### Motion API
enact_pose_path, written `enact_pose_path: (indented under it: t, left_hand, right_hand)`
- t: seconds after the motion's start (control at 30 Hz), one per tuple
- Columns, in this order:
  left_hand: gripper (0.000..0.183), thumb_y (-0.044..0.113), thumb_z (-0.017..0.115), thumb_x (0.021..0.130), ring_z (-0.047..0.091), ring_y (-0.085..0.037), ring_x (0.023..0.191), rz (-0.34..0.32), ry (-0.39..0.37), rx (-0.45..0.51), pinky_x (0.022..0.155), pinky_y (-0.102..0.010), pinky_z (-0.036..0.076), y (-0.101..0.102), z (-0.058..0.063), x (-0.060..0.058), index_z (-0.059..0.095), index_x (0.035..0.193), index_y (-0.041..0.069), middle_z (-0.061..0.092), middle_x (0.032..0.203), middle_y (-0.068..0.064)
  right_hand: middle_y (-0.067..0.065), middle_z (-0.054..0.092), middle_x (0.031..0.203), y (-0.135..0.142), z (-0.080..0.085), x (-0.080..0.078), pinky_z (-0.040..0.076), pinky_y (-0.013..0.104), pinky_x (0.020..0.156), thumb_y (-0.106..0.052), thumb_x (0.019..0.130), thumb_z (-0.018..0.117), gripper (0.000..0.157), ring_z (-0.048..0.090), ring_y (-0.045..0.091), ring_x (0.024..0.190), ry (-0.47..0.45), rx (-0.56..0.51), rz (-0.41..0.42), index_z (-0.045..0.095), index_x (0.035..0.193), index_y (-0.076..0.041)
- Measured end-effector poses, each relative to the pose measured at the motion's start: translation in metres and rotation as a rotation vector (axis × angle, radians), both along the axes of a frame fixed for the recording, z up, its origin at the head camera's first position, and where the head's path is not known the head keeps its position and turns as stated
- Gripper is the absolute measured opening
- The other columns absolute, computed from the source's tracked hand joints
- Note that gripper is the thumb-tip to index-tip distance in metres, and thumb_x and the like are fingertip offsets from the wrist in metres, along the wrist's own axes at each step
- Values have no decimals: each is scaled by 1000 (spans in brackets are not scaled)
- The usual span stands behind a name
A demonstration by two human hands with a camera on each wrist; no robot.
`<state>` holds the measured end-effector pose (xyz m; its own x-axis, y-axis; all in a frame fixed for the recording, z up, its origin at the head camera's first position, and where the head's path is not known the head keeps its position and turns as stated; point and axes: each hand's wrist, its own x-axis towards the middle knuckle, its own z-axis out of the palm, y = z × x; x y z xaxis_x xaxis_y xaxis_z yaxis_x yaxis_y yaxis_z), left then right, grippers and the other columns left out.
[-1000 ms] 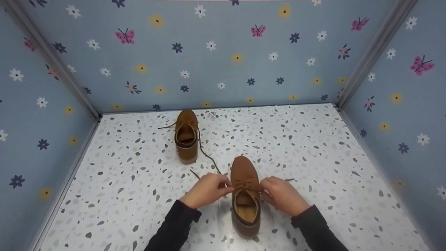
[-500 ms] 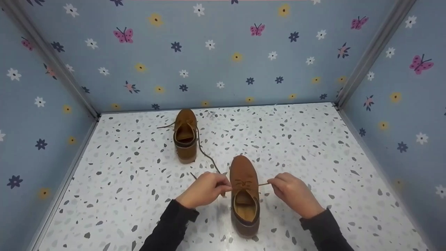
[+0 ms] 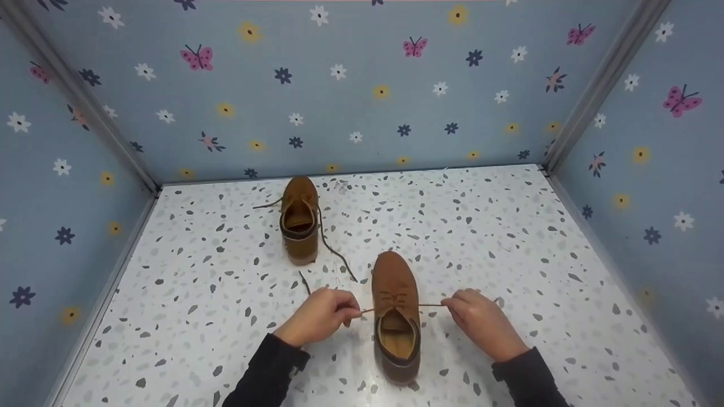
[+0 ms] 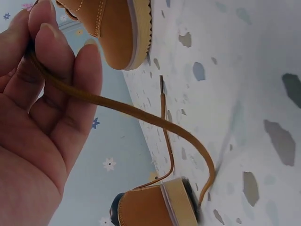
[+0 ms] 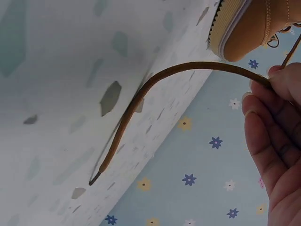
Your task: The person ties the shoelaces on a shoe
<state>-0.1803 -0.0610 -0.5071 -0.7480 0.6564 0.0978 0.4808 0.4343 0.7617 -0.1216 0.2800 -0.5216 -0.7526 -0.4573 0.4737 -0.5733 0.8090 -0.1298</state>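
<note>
A brown lace-up shoe point(image 3: 393, 271) stands on the speckled floor, toe pointing away, between the two hands. My left hand point(image 3: 321, 315) pinches one end of its shoelace, and a short stretch runs straight from the fingers to the eyelets. On the other side my right hand point(image 3: 483, 322) pinches the opposite end, drawn level and taut from the shoe. In the left wrist view the spare lace point(image 4: 136, 113) curves down from the fingertips to the floor. The right wrist view shows another loose tail point(image 5: 188, 66) arching from thumb and finger, its dark tip at the floor.
A second brown shoe point(image 3: 301, 249) stands farther off to the left, near the back wall, its lace point(image 3: 336, 254) trailing over the floor. Blue panels point(image 3: 350, 102) printed with flowers and butterflies enclose the white speckled floor point(image 3: 481, 226) at the back and sides.
Both hands were close against the shoe's lacing. The right hand has moved out to the right, drawing its lace straight; the left has then pulled away leftward with its own lace end.
</note>
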Motion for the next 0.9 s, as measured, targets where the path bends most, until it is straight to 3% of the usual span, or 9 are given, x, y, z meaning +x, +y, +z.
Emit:
enact_pose_path:
  t: [0.2, 0.33, 0.53, 0.63, 0.77, 0.9]
  left_hand:
    - [12, 17, 68, 94, 52, -2, 57, -8, 49, 23, 57, -24, 47, -7, -4, 3, 71, 83, 12, 61, 67, 10]
    - [11, 18, 68, 94, 50, -2, 55, -2, 82, 15, 55, -24, 47, -9, -4, 2, 71, 84, 15, 62, 68, 10]
    - [8, 16, 70, 92, 52, -3, 56, 34, 62, -8, 55, -26, 48, -14, -4, -3, 72, 85, 17, 64, 70, 7]
    - [9, 16, 70, 93, 53, -2, 58, 14, 57, -19, 57, -25, 49, -15, -5, -4, 73, 84, 16, 65, 71, 6]
    - [9, 14, 70, 93, 53, -2, 57, -12, 66, -10, 56, -25, 49, -15, -3, -3, 73, 84, 16, 65, 70, 6]
    - [9, 15, 69, 93, 53, -2, 57, -20, 78, 5, 57, -25, 49, -12, 1, -2, 73, 85, 17, 66, 71, 5]
  right_hand:
    - [-2, 63, 83, 6, 2, 4, 54, 28, 66, 4, 81, 78, 18, 60, 14, 76, 28, 2, -14, 74, 94, -8]
    - [-3, 61, 81, 8, 2, 3, 53, 26, 64, 7, 76, 80, 24, 59, 12, 75, 37, 14, -25, 75, 93, -9]
    - [-2, 61, 79, 13, -3, 0, 53, 28, 63, 7, 73, 81, 27, 59, 13, 73, 27, -5, -34, 76, 93, -11]
    - [-3, 62, 80, 15, -3, 0, 53, 27, 64, 6, 75, 81, 26, 59, 13, 73, 1, -4, -39, 76, 93, -12]
    - [-3, 63, 81, 18, 6, -1, 53, 26, 64, 9, 76, 78, 27, 59, 13, 74, -29, -31, -52, 76, 95, -11]
    - [-2, 62, 81, 19, 17, -8, 53, 25, 62, 11, 75, 77, 29, 58, 12, 72, 19, -25, -55, 76, 95, -10]
